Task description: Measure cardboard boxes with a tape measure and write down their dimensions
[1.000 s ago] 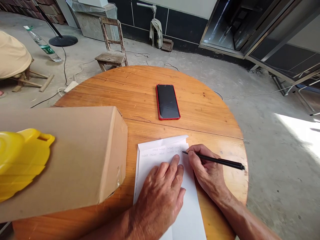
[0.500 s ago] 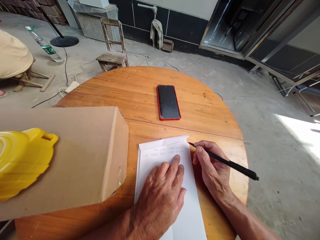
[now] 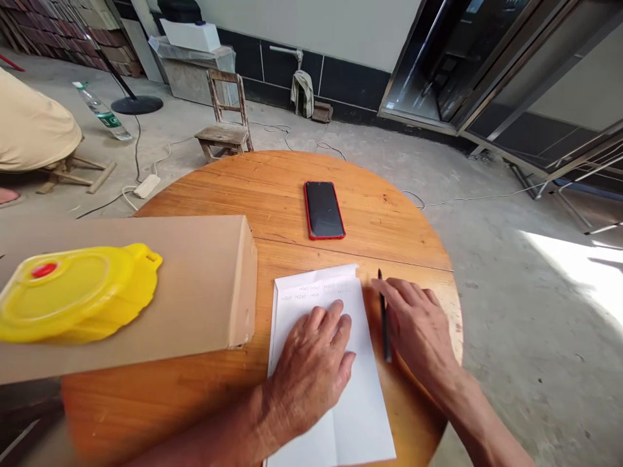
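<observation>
My left hand [image 3: 314,373] lies flat with its fingers stretched out on a sheet of folded white paper [image 3: 355,415]. Rows of small handwritten marks run across the paper's upper part, and its top edge is folded over. Just right of the paper, my right hand [image 3: 421,324] is low over the wooden table, its fingers closed on a black pen [image 3: 384,331]. The pen points away from me, almost parallel to the paper's right edge. My right thumb is mostly hidden.
A phone in a red case [image 3: 324,211] lies beyond the paper on the round table [image 3: 233,185]. On the left, a yellow plastic object with a red spot [image 3: 82,292] rests on a cardboard box [image 3: 204,285]. A wooden chair [image 3: 224,133] stands behind the table.
My right hand has turned palm down, and the pen has swung from slanting across the hand to lying lengthwise beside the paper. My left hand stays on the paper. The view has shifted.
</observation>
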Demonstrator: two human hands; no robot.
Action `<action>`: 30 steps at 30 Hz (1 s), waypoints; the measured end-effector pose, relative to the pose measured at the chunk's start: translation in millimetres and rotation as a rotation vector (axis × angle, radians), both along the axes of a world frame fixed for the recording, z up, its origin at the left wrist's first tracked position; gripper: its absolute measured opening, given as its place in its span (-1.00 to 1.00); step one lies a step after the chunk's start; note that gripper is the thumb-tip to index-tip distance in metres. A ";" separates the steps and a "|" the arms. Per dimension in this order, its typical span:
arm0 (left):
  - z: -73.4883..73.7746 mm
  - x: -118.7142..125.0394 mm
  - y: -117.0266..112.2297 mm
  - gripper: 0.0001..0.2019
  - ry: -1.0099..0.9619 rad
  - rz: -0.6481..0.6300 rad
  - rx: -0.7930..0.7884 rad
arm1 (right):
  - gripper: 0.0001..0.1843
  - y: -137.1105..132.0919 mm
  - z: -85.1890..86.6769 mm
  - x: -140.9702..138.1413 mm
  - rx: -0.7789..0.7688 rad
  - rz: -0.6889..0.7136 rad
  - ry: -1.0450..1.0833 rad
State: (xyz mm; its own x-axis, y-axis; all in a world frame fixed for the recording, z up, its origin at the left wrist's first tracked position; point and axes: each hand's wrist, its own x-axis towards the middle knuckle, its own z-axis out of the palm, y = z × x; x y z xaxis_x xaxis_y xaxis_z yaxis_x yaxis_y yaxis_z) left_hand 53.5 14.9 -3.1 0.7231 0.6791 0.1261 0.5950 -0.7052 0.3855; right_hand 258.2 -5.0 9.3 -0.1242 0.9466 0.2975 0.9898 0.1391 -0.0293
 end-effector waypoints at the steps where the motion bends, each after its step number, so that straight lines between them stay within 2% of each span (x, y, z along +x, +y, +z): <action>1: 1.0 -0.1 0.1 -0.62 0.009 -0.002 0.001 | -0.54 -3.9 -3.1 0.7 -0.010 0.015 -0.060; 6: 5.3 1.4 -2.3 -0.64 0.064 0.005 -0.011 | -0.52 -13.0 -20.9 3.8 0.023 0.004 -0.028; 10: 14.7 -1.7 -8.9 -0.57 0.115 -0.003 -0.030 | -0.57 -12.4 -24.1 5.1 0.061 -0.012 0.035; 14: 29.8 -18.9 -27.3 -0.52 0.158 -0.055 -0.097 | -0.59 -13.5 -24.1 5.7 0.087 -0.027 0.122; 16: 32.4 -33.5 -42.4 -0.48 0.179 -0.055 -0.110 | -0.60 -14.6 -25.3 6.5 0.109 -0.031 0.158; 19: 24.0 -59.8 -68.4 -0.41 0.188 -0.006 -0.072 | -0.62 -15.5 -28.0 8.6 0.143 -0.034 0.207; 23: 2.3 -85.1 -94.6 -0.36 0.135 0.019 0.025 | -0.60 -16.0 -31.4 11.6 0.167 -0.049 0.269; 26: -7.1 -84.0 -101.9 -0.38 0.119 0.040 0.076 | -0.59 -15.7 -33.8 14.3 0.183 -0.057 0.311; 30: -7.8 -69.0 -99.2 -0.42 0.119 0.078 0.092 | -0.62 -14.8 -35.4 20.0 0.240 -0.072 0.373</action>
